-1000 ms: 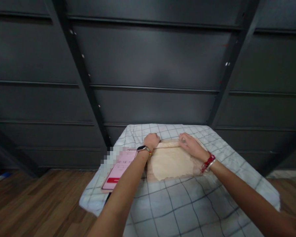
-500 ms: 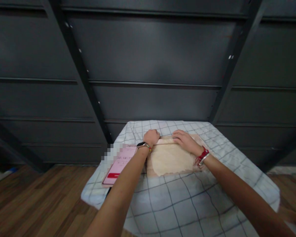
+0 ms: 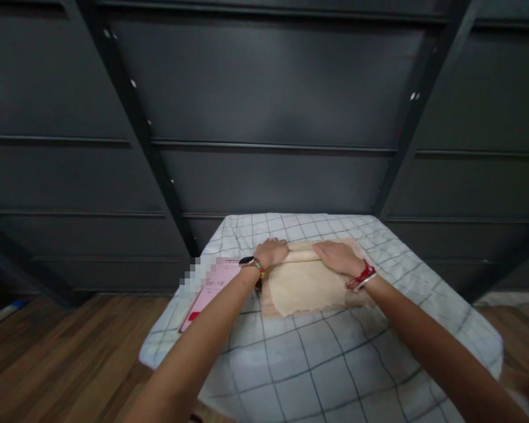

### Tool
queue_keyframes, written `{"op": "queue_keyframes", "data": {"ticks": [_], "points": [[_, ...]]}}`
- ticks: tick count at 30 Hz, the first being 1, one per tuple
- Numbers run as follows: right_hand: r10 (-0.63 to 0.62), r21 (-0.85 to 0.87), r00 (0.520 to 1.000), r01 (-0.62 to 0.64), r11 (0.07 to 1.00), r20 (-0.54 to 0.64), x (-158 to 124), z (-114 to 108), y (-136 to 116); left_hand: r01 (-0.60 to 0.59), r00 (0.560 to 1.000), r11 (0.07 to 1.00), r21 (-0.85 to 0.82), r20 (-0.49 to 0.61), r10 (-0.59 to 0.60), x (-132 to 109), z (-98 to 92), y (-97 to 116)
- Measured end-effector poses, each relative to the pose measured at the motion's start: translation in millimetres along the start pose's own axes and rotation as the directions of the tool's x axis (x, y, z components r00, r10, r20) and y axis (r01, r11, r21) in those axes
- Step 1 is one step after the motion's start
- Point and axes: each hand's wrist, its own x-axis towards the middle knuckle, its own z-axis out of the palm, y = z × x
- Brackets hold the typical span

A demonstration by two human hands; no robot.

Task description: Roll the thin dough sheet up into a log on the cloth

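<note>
A flat sheet of pale dough (image 3: pixel 304 285) lies on a brown board (image 3: pixel 365 299) on a table under a white checked cloth (image 3: pixel 317 370). A wooden rolling pin (image 3: pixel 300 255) rests across the far edge of the dough. My left hand (image 3: pixel 271 252) lies over the pin's left end, fingers curled on it. My right hand (image 3: pixel 337 257) presses on the pin's right part, fingers laid flat along it. A dark watch and beaded band sit on my left wrist. Red and silver bangles circle my right wrist.
A phone with a pink screen (image 3: pixel 209 288) lies on the cloth left of the board, beside my left forearm. Dark metal shelving (image 3: pixel 264 117) rises right behind the table. Wooden floor (image 3: pixel 66 352) spreads to the left and right.
Both hands and the pin have come slightly toward me over the dough. My right hand has flattened along the pin. The camera has tipped a little.
</note>
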Motion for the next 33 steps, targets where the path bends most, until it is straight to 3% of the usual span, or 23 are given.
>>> {"op": "queue_keyframes", "data": {"ticks": [4,7,10,13,15,16,21,24,27,31,33], "points": [[-0.016,0.088,1.0,0.014,0.996,0.026,-4,-7,0,0.068,0.995,0.998,-0.014,-0.076,-0.068,-5,1.0,4],[0.113,0.169,0.985,-0.134,0.976,0.13,21,-13,7,0.134,0.986,0.99,-0.047,-0.092,-0.138,5,-5.5,4],[0.199,0.203,0.954,-0.245,0.948,0.222,33,-16,8,0.19,0.981,0.979,-0.073,-0.012,-0.191,7,-8.5,2],[0.037,0.271,0.969,-0.105,0.957,0.245,17,-12,7,0.122,0.992,0.991,-0.055,0.028,-0.12,-7,-5.7,3],[-0.095,0.322,0.976,0.027,0.946,0.197,5,-9,9,0.033,0.999,0.998,-0.046,0.015,-0.033,-12,-5.3,5],[-0.104,0.342,0.978,0.037,0.939,0.181,3,-7,10,0.028,1.0,0.999,-0.045,0.009,-0.028,-11,-6.6,6],[0.176,0.327,0.971,-0.221,0.919,0.162,18,-4,18,0.143,0.984,0.986,-0.089,0.117,-0.133,8,-16.9,8],[0.112,0.309,0.98,-0.159,0.938,0.166,13,-1,17,0.069,0.987,0.994,-0.087,0.148,-0.056,2,-14.9,7],[0.066,0.314,0.985,-0.115,0.942,0.161,8,1,17,-0.018,0.995,0.996,-0.084,0.094,0.026,-5,-11.5,7],[0.225,0.289,0.959,-0.268,0.919,0.172,18,-2,18,0.115,0.985,0.986,-0.118,0.139,-0.099,3,-14.0,8],[0.216,0.272,0.959,-0.261,0.926,0.183,14,-3,16,0.098,0.986,0.988,-0.117,0.147,-0.081,0,-14.3,10]]}}
